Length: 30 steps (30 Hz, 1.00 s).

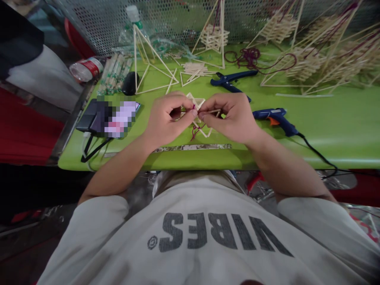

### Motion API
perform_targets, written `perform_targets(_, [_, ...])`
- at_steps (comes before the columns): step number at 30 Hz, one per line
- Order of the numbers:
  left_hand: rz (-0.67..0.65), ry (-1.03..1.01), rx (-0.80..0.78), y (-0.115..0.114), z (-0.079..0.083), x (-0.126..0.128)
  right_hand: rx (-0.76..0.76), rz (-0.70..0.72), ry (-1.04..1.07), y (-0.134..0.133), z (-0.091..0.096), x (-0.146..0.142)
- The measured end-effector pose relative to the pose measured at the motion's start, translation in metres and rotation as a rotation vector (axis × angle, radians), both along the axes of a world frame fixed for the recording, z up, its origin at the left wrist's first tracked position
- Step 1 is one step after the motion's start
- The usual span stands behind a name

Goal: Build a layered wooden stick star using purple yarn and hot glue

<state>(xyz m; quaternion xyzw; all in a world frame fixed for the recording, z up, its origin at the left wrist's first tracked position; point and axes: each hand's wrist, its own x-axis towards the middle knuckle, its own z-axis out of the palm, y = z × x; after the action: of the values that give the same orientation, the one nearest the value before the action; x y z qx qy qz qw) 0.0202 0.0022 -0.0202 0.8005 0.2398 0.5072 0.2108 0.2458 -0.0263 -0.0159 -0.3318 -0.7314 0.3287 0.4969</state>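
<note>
Both hands meet over the green table, pinching a thin purple string [194,132] near a small frame of pale wooden sticks [207,133]. My left hand [169,118] has thumb and index finger pressed together on the string. Close beside it, my right hand [230,118] pinches at the same spot, its fingertips almost touching the left ones. Loose string ends dangle below the fingers. Part of the stick frame is hidden behind the hands, and the exact grip between the fingertips is small.
A blue glue gun [276,116] with a cord lies right, blue cutters [231,81] behind. A phone [123,118] lies left. Stick triangles [148,43], a bottle [133,16], purple string [247,57] and several stick structures [305,63] stand at the back. A metal ruler [192,147] lies in front.
</note>
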Motion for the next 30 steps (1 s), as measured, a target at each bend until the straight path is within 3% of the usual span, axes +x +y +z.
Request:
perform_targets(5, [-0.025,0.006,-0.029,0.0004,-0.0009,0.0012,-0.013,-0.015,-0.019,-0.0008,-0.0015,-0.0017])
perform_targets(14, [-0.038,0.0,-0.052,-0.001,0.0001,0.0021,-0.15,0.112,-0.01,0.0004,0.0039,-0.0002])
perform_targets(24, [-0.15,0.055,-0.094,-0.0053,0.0064,-0.004,-0.17,0.111,0.017,-0.0005,0.006,-0.001])
perform_targets(30, [-0.072,0.091,-0.032,-0.0032,0.0078,-0.0055,-0.138,0.122,-0.006,0.0026,0.0039,0.0004])
